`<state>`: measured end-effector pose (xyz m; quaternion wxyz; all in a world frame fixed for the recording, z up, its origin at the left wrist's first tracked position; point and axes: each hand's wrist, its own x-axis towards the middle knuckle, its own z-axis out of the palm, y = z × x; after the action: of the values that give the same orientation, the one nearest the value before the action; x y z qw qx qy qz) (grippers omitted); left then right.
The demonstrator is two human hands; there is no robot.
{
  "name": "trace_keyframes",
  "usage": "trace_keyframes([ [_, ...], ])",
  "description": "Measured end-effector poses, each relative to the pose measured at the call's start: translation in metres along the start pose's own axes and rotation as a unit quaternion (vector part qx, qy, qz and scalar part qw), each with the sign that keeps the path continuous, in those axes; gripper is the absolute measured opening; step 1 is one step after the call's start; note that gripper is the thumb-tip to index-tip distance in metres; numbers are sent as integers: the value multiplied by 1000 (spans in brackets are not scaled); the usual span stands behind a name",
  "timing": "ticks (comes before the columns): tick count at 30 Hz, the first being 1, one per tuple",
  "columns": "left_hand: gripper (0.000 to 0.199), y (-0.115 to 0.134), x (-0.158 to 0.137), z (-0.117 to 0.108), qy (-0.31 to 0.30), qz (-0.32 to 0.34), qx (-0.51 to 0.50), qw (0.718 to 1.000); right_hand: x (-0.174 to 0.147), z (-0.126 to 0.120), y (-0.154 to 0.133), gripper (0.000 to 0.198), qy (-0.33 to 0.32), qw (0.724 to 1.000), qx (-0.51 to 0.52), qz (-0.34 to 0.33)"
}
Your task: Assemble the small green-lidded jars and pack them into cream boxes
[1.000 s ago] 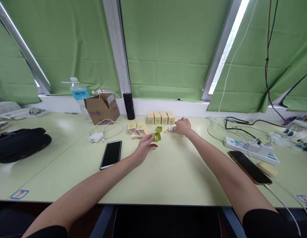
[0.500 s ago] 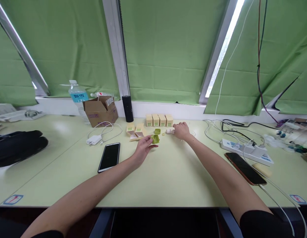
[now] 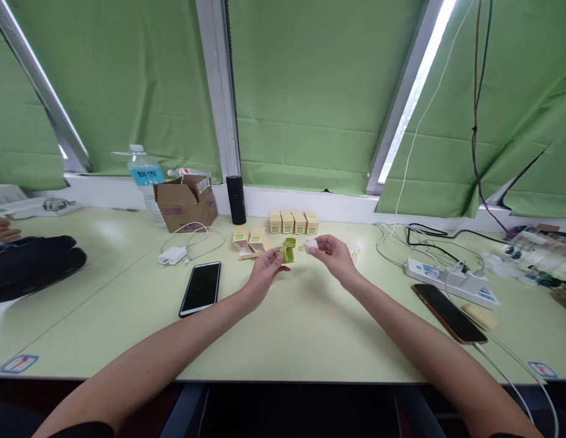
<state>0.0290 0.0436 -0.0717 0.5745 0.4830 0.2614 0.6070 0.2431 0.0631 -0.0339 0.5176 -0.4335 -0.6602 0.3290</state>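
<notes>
My left hand (image 3: 262, 272) is closed on a small green plastic shell (image 3: 287, 254), held above the table by thumb and fingers. Just right of it, my right hand (image 3: 335, 258) pinches a small white rounded piece (image 3: 311, 244); its exact kind is too small to tell. Behind the shell lies another green plastic part (image 3: 290, 241), with a tiny yellowish piece (image 3: 300, 247) beside it. Two opened cream cartons (image 3: 257, 240) lie behind my left hand. A small clear container (image 3: 355, 250) stands to the right of my right hand.
Several closed cream cartons (image 3: 287, 222) stand in a row at the back. A phone (image 3: 201, 288) and a white charger (image 3: 172, 255) lie left; a power strip (image 3: 451, 281) and another phone (image 3: 450, 312) lie right. A brown cardboard box (image 3: 186, 204) stands behind. Another person's hand (image 3: 3, 232) shows far left.
My right hand has come back toward my left hand, lifting the white piece off the table. The green shell stays in my left hand, turned slightly. Another person's hand has appeared far left.
</notes>
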Motion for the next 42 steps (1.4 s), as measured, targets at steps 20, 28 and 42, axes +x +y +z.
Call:
trace_keyframes([
  [20, 49, 9, -14, 13, -21, 23, 147, 989, -40, 25, -8, 44, -66, 986, 137, 74],
  [28, 46, 11, -14, 13, -27, 46, 196, 979, -39, 27, -4, 42, -54, 989, 121, 69],
  [42, 43, 5, -17, 13, -19, 92, 230, 969, -42, 29, -3, 43, -51, 985, 146, 72],
])
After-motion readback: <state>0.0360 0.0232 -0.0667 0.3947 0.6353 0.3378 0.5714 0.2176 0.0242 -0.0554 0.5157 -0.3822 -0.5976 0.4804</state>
